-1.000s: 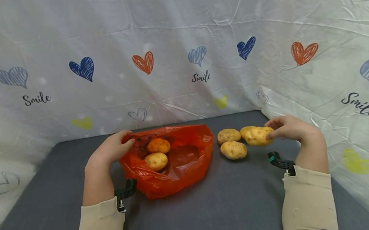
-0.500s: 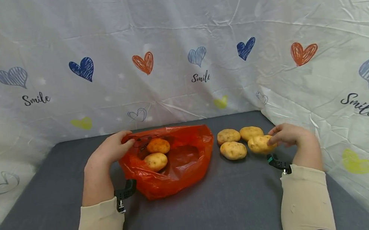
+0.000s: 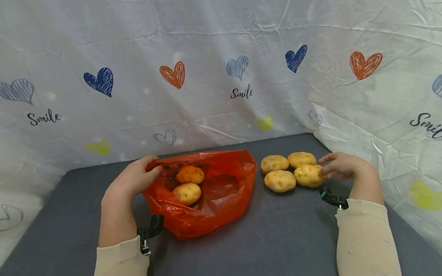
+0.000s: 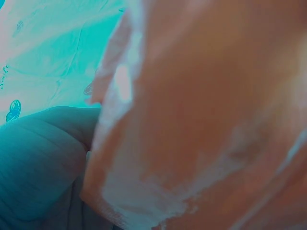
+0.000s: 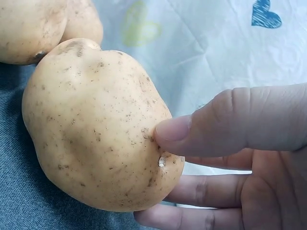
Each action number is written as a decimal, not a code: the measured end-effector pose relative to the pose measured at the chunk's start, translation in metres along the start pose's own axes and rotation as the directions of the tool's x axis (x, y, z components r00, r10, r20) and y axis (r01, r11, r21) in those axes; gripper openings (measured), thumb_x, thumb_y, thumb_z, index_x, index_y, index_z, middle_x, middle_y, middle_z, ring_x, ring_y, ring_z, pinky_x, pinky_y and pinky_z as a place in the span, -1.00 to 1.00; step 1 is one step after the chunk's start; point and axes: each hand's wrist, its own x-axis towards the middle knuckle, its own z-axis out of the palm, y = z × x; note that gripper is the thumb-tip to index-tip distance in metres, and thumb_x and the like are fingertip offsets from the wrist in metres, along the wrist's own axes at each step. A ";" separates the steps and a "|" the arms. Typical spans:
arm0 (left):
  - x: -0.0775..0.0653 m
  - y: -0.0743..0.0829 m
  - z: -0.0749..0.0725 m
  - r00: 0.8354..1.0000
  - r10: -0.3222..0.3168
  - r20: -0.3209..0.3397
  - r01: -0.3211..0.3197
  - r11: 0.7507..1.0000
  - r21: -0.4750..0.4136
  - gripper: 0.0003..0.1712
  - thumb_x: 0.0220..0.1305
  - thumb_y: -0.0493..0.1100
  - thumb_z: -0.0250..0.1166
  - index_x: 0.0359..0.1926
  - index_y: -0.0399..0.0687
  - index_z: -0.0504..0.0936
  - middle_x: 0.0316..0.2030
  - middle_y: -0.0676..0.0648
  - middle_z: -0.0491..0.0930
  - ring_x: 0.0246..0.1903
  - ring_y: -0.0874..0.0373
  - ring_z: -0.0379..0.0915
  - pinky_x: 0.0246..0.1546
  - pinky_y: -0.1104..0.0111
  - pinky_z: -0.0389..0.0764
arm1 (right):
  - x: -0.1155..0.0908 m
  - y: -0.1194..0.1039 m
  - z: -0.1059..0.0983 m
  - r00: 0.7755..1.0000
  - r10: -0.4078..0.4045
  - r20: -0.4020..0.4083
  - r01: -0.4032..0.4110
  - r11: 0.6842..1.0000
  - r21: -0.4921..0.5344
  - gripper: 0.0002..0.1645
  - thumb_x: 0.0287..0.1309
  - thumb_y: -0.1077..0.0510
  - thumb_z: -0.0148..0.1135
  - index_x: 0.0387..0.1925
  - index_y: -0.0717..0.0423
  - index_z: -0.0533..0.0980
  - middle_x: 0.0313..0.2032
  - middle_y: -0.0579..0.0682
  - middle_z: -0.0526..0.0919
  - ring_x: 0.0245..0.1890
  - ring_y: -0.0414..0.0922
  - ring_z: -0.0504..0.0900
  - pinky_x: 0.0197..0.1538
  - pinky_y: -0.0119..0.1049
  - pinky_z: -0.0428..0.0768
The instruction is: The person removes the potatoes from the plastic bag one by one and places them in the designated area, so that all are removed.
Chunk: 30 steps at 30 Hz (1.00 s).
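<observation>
Right of the orange bag (image 3: 210, 193), my right hand (image 3: 343, 166) loosely fingering a potato (image 3: 309, 175), fingers relaxed, left hand (image 3: 134, 178) pinching the bag's rim

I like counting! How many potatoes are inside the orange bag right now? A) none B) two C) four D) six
B: two potatoes lie inside the orange bag, whose rim the left hand holds; the other four sit outside on the table.
</observation>
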 end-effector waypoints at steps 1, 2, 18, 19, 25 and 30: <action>0.000 0.000 0.000 1.000 -0.001 0.001 0.001 1.000 0.000 -0.29 0.58 0.07 0.08 0.53 -0.26 0.23 0.38 -0.41 0.32 0.25 -0.32 0.33 0.24 -0.26 0.38 | 0.000 0.000 0.000 1.000 -0.003 0.003 0.003 1.000 0.000 -0.10 0.29 0.08 0.34 0.47 0.40 0.15 0.05 0.12 0.65 0.10 0.12 0.59 0.23 0.26 0.47; 0.000 0.000 0.000 1.000 -0.003 0.001 0.003 1.000 0.001 -0.29 0.58 0.07 0.08 0.53 -0.26 0.22 0.39 -0.41 0.31 0.26 -0.33 0.32 0.24 -0.26 0.38 | 0.000 0.000 0.000 1.000 -0.005 0.004 0.005 1.000 -0.001 -0.10 0.30 0.09 0.33 0.47 0.41 0.14 0.06 0.13 0.65 0.12 0.14 0.58 0.22 0.26 0.47; 0.001 -0.001 0.000 1.000 0.008 -0.006 -0.008 1.000 0.028 -0.30 0.58 0.06 0.07 0.52 -0.25 0.23 0.40 -0.41 0.29 0.30 -0.35 0.28 0.26 -0.27 0.35 | -0.015 -0.030 0.001 0.995 -0.072 -0.074 0.060 0.985 -0.163 -0.07 0.37 -0.06 0.29 0.49 0.38 0.12 0.36 0.45 0.32 0.33 0.38 0.35 0.26 0.33 0.39; 0.001 0.000 0.000 1.000 0.010 -0.008 -0.010 0.999 0.032 -0.30 0.58 0.05 0.07 0.53 -0.26 0.23 0.41 -0.41 0.29 0.32 -0.36 0.26 0.27 -0.27 0.34 | -0.017 -0.034 0.001 0.992 -0.092 -0.089 0.074 0.980 -0.186 -0.07 0.37 -0.08 0.29 0.49 0.37 0.13 0.37 0.46 0.30 0.33 0.39 0.34 0.26 0.33 0.38; 0.002 0.000 0.000 1.000 0.009 -0.004 -0.009 1.000 0.028 -0.30 0.58 0.05 0.06 0.54 -0.26 0.22 0.44 -0.41 0.25 0.35 -0.36 0.22 0.29 -0.27 0.31 | -0.023 -0.052 0.007 0.976 -0.131 -0.172 0.081 0.959 -0.271 -0.06 0.30 -0.09 0.34 0.45 0.38 0.20 0.35 0.49 0.30 0.31 0.41 0.33 0.26 0.33 0.36; 0.001 0.000 0.000 1.000 0.008 -0.002 -0.008 1.000 0.029 -0.28 0.58 0.07 0.07 0.54 -0.26 0.21 0.43 -0.41 0.25 0.34 -0.37 0.23 0.28 -0.27 0.32 | -0.019 -0.054 0.012 0.982 -0.019 -0.189 -0.045 0.945 -0.325 -0.16 0.25 -0.03 0.37 0.32 0.46 0.32 0.29 0.49 0.32 0.23 0.42 0.36 0.18 0.27 0.45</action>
